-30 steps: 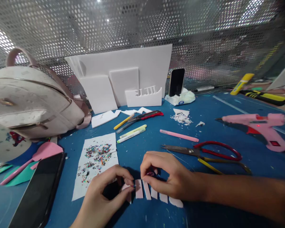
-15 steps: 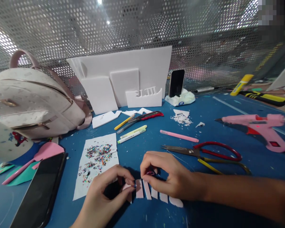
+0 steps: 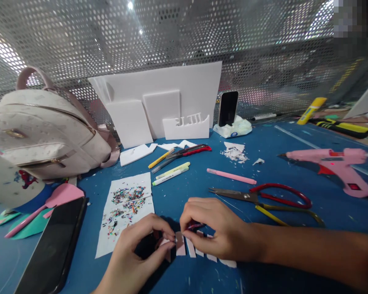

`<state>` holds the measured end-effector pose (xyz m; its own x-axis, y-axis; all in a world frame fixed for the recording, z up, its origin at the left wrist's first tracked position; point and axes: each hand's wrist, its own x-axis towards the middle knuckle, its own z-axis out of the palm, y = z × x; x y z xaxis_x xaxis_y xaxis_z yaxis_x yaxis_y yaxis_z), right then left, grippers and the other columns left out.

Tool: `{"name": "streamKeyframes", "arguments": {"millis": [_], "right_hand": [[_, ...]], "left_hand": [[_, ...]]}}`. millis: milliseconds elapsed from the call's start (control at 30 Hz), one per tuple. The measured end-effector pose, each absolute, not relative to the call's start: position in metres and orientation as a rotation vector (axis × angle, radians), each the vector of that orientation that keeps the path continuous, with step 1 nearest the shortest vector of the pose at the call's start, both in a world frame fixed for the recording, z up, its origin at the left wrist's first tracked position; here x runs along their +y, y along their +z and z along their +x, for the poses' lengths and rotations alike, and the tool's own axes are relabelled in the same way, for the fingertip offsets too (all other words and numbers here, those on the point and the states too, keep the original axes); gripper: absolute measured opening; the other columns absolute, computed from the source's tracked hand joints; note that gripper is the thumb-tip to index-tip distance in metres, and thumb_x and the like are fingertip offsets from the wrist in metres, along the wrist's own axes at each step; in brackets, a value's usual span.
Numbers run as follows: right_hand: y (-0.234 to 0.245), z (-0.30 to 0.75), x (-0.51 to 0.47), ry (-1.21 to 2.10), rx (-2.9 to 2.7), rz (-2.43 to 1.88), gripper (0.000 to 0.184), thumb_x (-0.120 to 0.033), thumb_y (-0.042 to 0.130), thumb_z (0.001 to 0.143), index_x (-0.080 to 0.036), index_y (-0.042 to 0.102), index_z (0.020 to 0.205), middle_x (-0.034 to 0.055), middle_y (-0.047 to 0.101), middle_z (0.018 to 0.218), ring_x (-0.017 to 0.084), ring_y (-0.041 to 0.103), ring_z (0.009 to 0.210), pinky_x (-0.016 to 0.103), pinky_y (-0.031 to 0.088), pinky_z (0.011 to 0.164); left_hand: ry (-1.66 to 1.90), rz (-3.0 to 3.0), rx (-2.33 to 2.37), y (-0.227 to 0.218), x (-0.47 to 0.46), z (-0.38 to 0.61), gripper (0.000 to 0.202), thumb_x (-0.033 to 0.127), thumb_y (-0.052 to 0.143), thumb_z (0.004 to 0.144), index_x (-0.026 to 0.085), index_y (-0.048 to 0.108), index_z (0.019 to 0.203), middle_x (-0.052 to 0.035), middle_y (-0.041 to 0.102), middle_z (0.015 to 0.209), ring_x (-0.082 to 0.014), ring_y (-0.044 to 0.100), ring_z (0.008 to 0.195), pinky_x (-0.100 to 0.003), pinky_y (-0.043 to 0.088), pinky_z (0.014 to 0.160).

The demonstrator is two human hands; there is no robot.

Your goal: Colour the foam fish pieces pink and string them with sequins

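My left hand (image 3: pixel 135 253) and my right hand (image 3: pixel 214 228) meet low in the middle of the blue table (image 3: pixel 294 228). Both pinch at a row of small white foam strips (image 3: pixel 190 247) lying on the table. The left thumb and forefinger press together on the leftmost strip. A tiny pink-red piece (image 3: pixel 194 225) sits between the right thumb and fingers, just above the strips. A white sheet strewn with coloured glitter bits (image 3: pixel 125 208) lies just left of the hands.
Red-handled scissors (image 3: pixel 263 196), a pink stick (image 3: pixel 231 176) and a pink glue gun (image 3: pixel 337 163) lie to the right. Pens and a cutter (image 3: pixel 178 157) sit behind. White foam boards (image 3: pixel 171 98), an upright phone (image 3: pixel 227 108), a pale backpack (image 3: pixel 43 130) and a dark phone (image 3: pixel 50 249) stand around.
The hands stay at the strips; the right fingers have shifted slightly lower over the pink piece. The view has tipped a little.
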<state>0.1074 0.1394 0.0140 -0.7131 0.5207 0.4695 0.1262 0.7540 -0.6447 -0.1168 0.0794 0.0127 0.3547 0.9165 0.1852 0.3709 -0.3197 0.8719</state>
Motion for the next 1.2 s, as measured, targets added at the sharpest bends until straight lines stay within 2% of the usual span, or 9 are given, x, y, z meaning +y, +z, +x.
{"name": "streamKeyframes", "arguments": {"millis": [200, 400, 800, 1033, 1200], "right_hand": [[0.0131, 0.1093, 0.1398, 0.801, -2.306, -0.557, 0.005, -0.014, 0.058, 0.088, -0.018, 0.057, 0.087, -0.0019, 0.059, 0.079, 0.011, 0.049, 0.072, 0.024, 0.036, 0.066], [0.015, 0.108, 0.1399, 0.805, -2.311, -0.506, 0.004, -0.013, 0.059, 0.088, -0.017, 0.06, 0.086, -0.0008, 0.062, 0.078, 0.011, 0.052, 0.072, 0.023, 0.037, 0.066], [0.0105, 0.1037, 0.1437, 0.749, -2.4, -0.335, 0.01, -0.025, 0.06, 0.097, -0.018, 0.067, 0.096, 0.001, 0.065, 0.08, 0.013, 0.056, 0.073, 0.025, 0.043, 0.069], [0.0063, 0.1035, 0.1439, 0.702, -2.413, -0.324, 0.007, -0.022, 0.061, 0.095, -0.019, 0.066, 0.091, -0.0007, 0.065, 0.079, 0.013, 0.056, 0.074, 0.026, 0.042, 0.071], [0.0069, 0.1039, 0.1418, 0.745, -2.387, -0.347, 0.003, -0.016, 0.061, 0.088, -0.018, 0.061, 0.086, -0.0013, 0.062, 0.077, 0.012, 0.054, 0.071, 0.024, 0.041, 0.067]], "left_hand": [[0.961, 1.938, 1.063, 0.0126, 0.0802, -0.1179, 0.013, 0.012, 0.058, 0.094, 0.022, 0.065, 0.087, 0.0004, 0.068, 0.081, -0.0116, 0.068, 0.075, -0.021, 0.052, 0.071], [0.932, 2.001, 1.075, 0.014, 0.081, -0.1194, 0.016, 0.01, 0.058, 0.093, 0.022, 0.065, 0.087, 0.0013, 0.068, 0.079, -0.0105, 0.067, 0.072, -0.021, 0.051, 0.07], [0.939, 1.953, 1.193, 0.0071, 0.0773, -0.1136, 0.005, 0.021, 0.064, 0.092, 0.023, 0.06, 0.092, 0.0023, 0.067, 0.075, -0.011, 0.065, 0.065, -0.02, 0.052, 0.062], [0.898, 1.918, 1.214, 0.0056, 0.0789, -0.1146, 0.007, 0.024, 0.064, 0.093, 0.023, 0.059, 0.09, 0.002, 0.067, 0.076, -0.0114, 0.064, 0.067, -0.021, 0.052, 0.063], [0.905, 1.923, 1.159, 0.0082, 0.0776, -0.113, 0.005, 0.023, 0.063, 0.094, 0.023, 0.06, 0.09, 0.0012, 0.067, 0.078, -0.0116, 0.064, 0.069, -0.02, 0.051, 0.065]]}}
